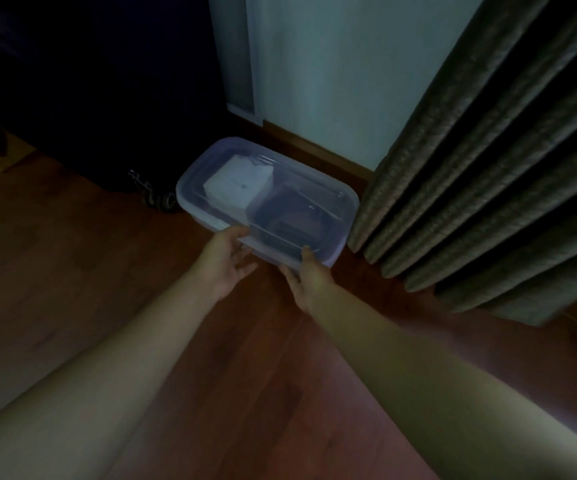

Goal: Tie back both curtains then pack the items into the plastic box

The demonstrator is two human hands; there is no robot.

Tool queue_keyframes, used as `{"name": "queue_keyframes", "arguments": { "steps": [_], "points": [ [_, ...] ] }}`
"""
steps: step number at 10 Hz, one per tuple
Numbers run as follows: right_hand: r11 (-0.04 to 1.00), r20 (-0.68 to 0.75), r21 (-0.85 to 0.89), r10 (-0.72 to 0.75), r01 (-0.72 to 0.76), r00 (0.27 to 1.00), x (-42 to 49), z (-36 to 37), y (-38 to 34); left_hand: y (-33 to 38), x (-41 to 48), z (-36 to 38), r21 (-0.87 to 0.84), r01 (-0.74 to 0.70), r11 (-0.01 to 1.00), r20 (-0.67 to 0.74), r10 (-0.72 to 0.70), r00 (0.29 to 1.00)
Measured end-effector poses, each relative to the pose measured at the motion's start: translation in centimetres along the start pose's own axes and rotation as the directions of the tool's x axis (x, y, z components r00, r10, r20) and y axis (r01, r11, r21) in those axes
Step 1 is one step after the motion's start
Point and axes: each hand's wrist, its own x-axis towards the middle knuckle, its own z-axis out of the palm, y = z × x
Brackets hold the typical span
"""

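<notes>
A clear plastic box [344, 216] with a lid on sits on the wooden floor near the wall. Through the lid I see a white folded item [237, 183] at its far left and a dark item [290, 223] nearer me. My left hand [226, 263] reaches the box's near edge, thumb on the rim, fingers spread loosely under the edge. My right hand [309, 277] touches the near right corner, thumb up against the lid's edge. A grey pleated curtain [488, 174] hangs to the right of the box, its hem just above the floor.
A dark piece of furniture [89, 81] stands at the left with a small caster wheel [162, 200] close to the box. A pale wall [332, 71] with a wooden skirting board runs behind the box. The room is dim.
</notes>
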Motion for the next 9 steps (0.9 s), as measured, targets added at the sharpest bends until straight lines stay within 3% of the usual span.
{"name": "queue_keyframes", "arguments": {
  "steps": [3,4,6,7,8,9],
  "points": [
    [0.966,0.018,-0.259,0.013,-0.008,1.000,1.0,-0.3,-2.1,1.4,2.8,1.8,0.070,0.000,0.998,0.069,-0.004,0.998],
    [0.937,0.004,-0.349,0.031,-0.028,0.999,1.7,-0.5,-2.9,1.3,3.4,1.5,0.328,0.018,0.944,0.065,-0.041,0.997],
    [0.810,-0.066,-0.586,-0.082,0.027,0.994,-1.4,0.6,-3.2,2.9,0.6,1.1,0.574,-0.071,0.816,-0.015,0.098,0.995],
    [0.758,-0.045,-0.650,-0.113,0.056,0.993,-4.7,1.1,-4.2,4.2,-2.8,1.5,0.725,-0.121,0.678,0.018,0.156,0.988],
    [0.567,-0.026,-0.816,-0.237,0.117,0.971,-10.5,0.8,-6.3,6.1,-8.5,2.8,0.898,-0.089,0.432,-0.008,0.217,0.976],
    [0.404,0.111,-0.882,-0.323,0.243,0.940,-14.9,-0.1,-7.4,7.1,-12.5,3.7,0.951,-0.070,0.301,-0.003,0.233,0.972]
  ]
}}
